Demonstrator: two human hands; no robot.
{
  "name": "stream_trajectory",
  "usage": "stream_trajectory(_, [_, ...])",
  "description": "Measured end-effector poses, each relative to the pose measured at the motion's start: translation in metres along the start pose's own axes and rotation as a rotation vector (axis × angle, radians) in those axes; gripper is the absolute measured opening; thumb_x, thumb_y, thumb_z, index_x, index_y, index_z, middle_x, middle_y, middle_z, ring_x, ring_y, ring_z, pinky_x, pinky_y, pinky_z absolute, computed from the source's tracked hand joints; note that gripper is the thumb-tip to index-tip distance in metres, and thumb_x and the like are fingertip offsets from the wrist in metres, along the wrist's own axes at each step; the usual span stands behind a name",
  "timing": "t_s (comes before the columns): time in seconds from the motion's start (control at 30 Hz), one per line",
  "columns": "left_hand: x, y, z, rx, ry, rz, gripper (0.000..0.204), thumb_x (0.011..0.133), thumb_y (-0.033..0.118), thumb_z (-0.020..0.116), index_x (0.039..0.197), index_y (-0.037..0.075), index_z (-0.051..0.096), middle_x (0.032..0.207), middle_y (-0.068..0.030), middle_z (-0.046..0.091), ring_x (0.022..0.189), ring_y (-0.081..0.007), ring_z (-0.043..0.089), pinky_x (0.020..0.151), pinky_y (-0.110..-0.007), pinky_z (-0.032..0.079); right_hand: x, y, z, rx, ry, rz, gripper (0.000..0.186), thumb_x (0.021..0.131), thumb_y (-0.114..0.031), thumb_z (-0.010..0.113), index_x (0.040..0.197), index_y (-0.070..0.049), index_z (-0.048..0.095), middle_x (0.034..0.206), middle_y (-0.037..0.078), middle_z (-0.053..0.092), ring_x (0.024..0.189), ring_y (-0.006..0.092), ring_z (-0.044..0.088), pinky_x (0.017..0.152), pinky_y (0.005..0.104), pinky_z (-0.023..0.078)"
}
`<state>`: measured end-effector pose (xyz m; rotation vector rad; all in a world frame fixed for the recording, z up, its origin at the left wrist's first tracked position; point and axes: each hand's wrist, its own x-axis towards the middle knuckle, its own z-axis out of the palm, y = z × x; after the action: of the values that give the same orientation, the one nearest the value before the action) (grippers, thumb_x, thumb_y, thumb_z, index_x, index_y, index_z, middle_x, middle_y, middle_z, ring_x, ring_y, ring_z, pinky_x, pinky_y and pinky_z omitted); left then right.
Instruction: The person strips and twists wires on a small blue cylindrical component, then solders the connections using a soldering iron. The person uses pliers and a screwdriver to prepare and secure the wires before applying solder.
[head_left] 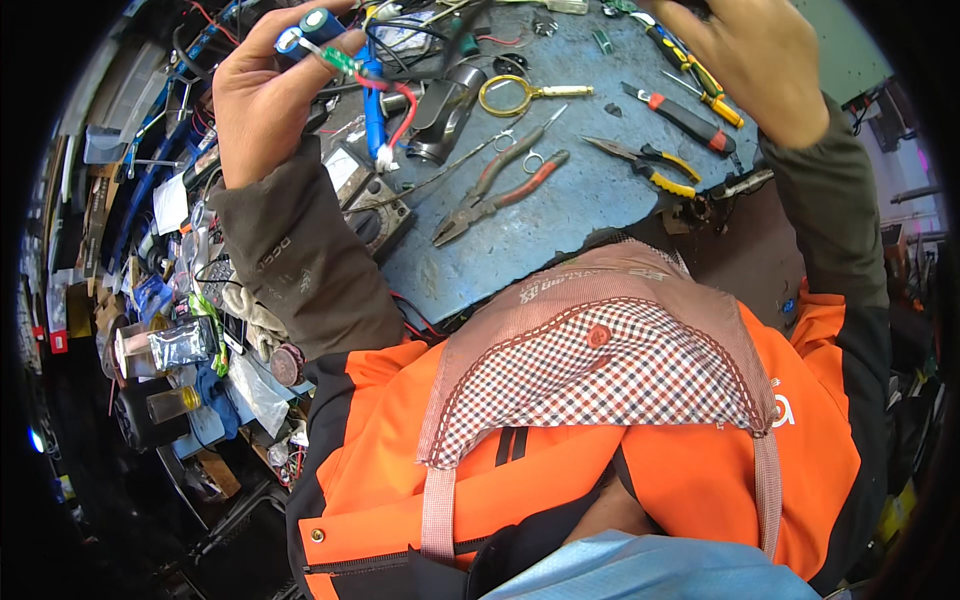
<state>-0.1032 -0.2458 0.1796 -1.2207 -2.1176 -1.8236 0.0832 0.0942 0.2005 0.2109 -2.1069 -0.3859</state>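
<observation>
At the upper left, my left hand (pixel 265 110) grips a blue battery pack (pixel 318 25) of small cylindrical cells. A small green circuit board (pixel 341 60) hangs at its side, with a thick red wire (pixel 405 125) curving down to a white plug. My right hand (pixel 765 65) is raised at the upper right; its fingertips run out of the picture, so what they hold, if anything, is hidden. Near it lie a yellow-and-black handled tool (pixel 688 62), a yellow-handled screwdriver (pixel 720 108) and a red-and-black utility knife (pixel 685 122).
On the worn blue bench mat (pixel 580 215) lie red-handled pliers (pixel 490 200), yellow-and-black needle-nose pliers (pixel 655 165), tweezers (pixel 540 130) and a gold-rimmed magnifying glass (pixel 507 95). A multimeter (pixel 375 210) rests by my left sleeve. Cluttered shelves and parts fill the left side.
</observation>
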Motion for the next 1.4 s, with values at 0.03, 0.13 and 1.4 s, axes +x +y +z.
stream_trajectory(0.03, [0.001, 0.004, 0.004, 0.03, -0.083, 0.044, 0.033, 0.09, 0.0, 0.086, 0.122, 0.002, 0.081, 0.107, -0.0001, 0.076, 0.098, -0.0088, 0.069, 0.089, -0.024, 0.052, -0.009, 0.01, 0.007, 0.004, -0.031, -0.011, 0.024, 0.085, -0.019, 0.078, 0.101, -0.003, 0.069, 0.087, 0.017, 0.064, 0.08, 0.0398, 0.066, 0.072, 0.0467, 0.055])
stream_trajectory(0.13, [-0.003, 0.015, 0.027, 0.091, -0.217, 0.107, 0.034, 0.088, -0.007, 0.085, 0.121, 0.001, 0.08, 0.112, -0.0055, 0.08, 0.103, -0.0123, 0.075, 0.089, -0.027, 0.058, -0.032, 0.02, 0.037, 0.394, -0.47, 0.366, 0.029, 0.102, -0.032, 0.071, 0.102, -0.003, 0.065, 0.084, 0.023, 0.07, 0.076, 0.0417, 0.069, 0.073, 0.0499, 0.055])
stream_trajectory(1.4, [-0.085, -0.072, 0.062, 0.771, 0.071, -0.171, 0.032, 0.076, 0.0, 0.078, 0.108, 0.004, 0.079, 0.102, -0.0143, 0.076, 0.094, -0.0355, 0.073, 0.084, -0.042, 0.06, -0.031, -0.108, 0.166, 1.938, 0.025, 0.499, 0.039, 0.106, -0.01, 0.071, 0.135, -0.001, 0.046, 0.134, 0.032, 0.071, 0.089, 0.019, 0.076, 0.063, 0.024, 0.061])
